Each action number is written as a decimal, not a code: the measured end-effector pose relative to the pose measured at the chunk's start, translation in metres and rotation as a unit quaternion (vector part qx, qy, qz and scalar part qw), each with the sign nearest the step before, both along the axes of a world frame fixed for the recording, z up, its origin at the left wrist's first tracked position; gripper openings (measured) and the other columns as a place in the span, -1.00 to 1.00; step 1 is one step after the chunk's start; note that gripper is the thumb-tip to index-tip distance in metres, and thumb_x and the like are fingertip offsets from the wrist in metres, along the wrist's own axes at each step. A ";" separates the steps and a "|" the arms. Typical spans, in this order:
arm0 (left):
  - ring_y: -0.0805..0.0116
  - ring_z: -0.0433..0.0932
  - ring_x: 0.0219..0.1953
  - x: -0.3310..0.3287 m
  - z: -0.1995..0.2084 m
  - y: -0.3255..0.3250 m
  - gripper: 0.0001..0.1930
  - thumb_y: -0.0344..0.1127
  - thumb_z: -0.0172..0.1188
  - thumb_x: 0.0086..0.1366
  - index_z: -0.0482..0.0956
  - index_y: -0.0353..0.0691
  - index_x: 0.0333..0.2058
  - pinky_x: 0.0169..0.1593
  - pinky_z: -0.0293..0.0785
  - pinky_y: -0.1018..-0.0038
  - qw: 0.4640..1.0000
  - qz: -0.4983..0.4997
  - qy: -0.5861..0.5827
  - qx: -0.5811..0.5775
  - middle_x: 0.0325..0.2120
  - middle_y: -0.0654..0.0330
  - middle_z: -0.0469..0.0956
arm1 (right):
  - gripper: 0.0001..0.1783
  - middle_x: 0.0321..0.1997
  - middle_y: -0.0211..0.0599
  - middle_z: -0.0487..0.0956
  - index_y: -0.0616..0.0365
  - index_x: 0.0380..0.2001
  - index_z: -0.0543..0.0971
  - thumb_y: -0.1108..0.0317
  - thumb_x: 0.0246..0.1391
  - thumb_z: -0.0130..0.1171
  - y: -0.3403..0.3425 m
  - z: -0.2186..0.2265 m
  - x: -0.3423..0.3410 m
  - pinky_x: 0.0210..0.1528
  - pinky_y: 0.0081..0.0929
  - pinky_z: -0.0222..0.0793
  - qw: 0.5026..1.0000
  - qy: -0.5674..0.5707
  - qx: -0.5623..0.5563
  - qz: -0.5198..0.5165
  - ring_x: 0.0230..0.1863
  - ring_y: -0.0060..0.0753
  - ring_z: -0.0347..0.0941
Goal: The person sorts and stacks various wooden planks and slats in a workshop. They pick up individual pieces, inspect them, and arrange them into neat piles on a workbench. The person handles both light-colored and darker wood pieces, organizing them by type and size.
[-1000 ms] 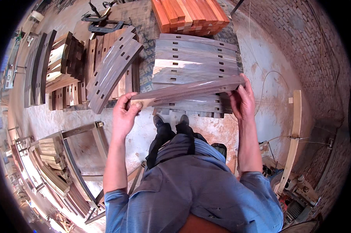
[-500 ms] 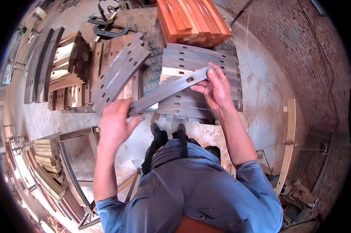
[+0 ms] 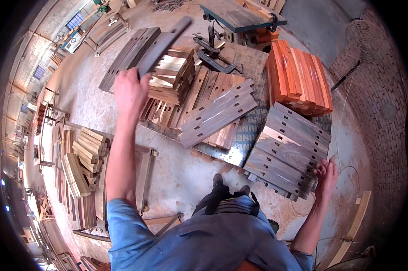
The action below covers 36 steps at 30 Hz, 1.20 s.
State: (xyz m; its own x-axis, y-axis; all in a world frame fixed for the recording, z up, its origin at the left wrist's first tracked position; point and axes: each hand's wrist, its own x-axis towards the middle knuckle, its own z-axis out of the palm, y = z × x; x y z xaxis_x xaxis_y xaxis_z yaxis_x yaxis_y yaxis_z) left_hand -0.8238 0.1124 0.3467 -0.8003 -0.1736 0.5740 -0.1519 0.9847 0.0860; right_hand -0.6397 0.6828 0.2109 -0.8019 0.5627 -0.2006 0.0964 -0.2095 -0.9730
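My left hand [image 3: 131,92] is closed around the near end of a long grey wooden slat [image 3: 165,45]. The slat slants up and away, over or beside a stack of pale wooden pieces [image 3: 171,77] and dark slotted boards [image 3: 131,53] at the left; whether it touches them I cannot tell. My right hand [image 3: 326,178] holds nothing, its fingers loosely bent and apart. It hovers by the right end of a layer of grey slotted slats [image 3: 287,151]; contact is unclear. More grey slotted slats [image 3: 220,113] lie askew between the two sides.
Reddish-orange boards [image 3: 299,77] are stacked at the back right. Black clamps [image 3: 213,54] lie behind the middle stacks. Lower left, a rack [image 3: 145,176] stands by piled wood lengths [image 3: 89,153]. A brick wall [image 3: 389,104] and wire-caged fan [image 3: 359,38] are at right.
My left hand has carried the slat away to the left, and my right hand has let go of its other end and dropped to the right. The view has swung left.
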 end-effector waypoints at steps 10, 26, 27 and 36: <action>-0.09 0.57 -0.15 -0.068 -0.027 -0.076 -0.62 0.00 0.14 0.20 0.60 -0.17 -0.18 -0.05 0.47 0.10 0.992 0.051 -0.062 -0.093 -0.23 -0.12 0.59 | -0.43 0.02 0.02 0.52 0.41 0.16 0.33 0.26 0.18 0.13 0.060 -0.058 0.068 0.10 -0.35 0.35 0.899 -0.197 0.386 -0.060 0.01 -0.24 0.46; -0.10 0.48 -0.01 0.059 -0.192 0.227 -0.58 -0.12 0.09 0.29 0.54 -0.34 -0.04 0.08 0.37 0.21 0.831 -0.352 -0.330 0.277 -0.11 -0.22 0.52 | -0.54 -0.38 0.24 0.49 0.37 -0.42 0.52 0.08 0.17 0.03 0.043 -0.074 0.036 -0.15 -0.09 0.30 0.874 -0.201 0.442 0.010 -0.24 0.21 0.41; -0.14 0.47 -0.02 0.063 -0.199 0.243 -0.58 -0.10 0.05 0.30 0.54 -0.38 -0.08 0.08 0.36 0.19 0.816 -0.333 -0.371 0.292 -0.14 -0.24 0.52 | -0.54 -0.39 0.24 0.49 0.38 -0.43 0.52 0.08 0.17 0.03 0.043 -0.074 0.036 -0.15 -0.08 0.29 0.875 -0.200 0.440 0.009 -0.25 0.21 0.41; 0.00 0.52 -0.15 0.091 -0.200 0.267 -0.62 -0.13 0.07 0.29 0.57 -0.31 -0.08 -0.05 0.41 0.25 0.824 -0.257 -0.363 0.351 -0.23 -0.17 0.55 | -0.56 -0.36 0.21 0.52 0.41 -0.32 0.54 0.13 0.20 0.02 0.040 -0.066 0.049 -0.21 -0.15 0.35 0.883 -0.174 0.436 -0.001 -0.28 0.11 0.47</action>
State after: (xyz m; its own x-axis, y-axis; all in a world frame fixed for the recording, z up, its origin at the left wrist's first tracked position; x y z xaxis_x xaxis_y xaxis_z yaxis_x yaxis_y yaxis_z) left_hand -0.7330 0.3795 0.1468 -0.9599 0.2107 -0.1847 0.0086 0.6810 0.7322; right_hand -0.5908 0.7230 0.1453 -0.7757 0.6268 0.0744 0.4226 0.6033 -0.6764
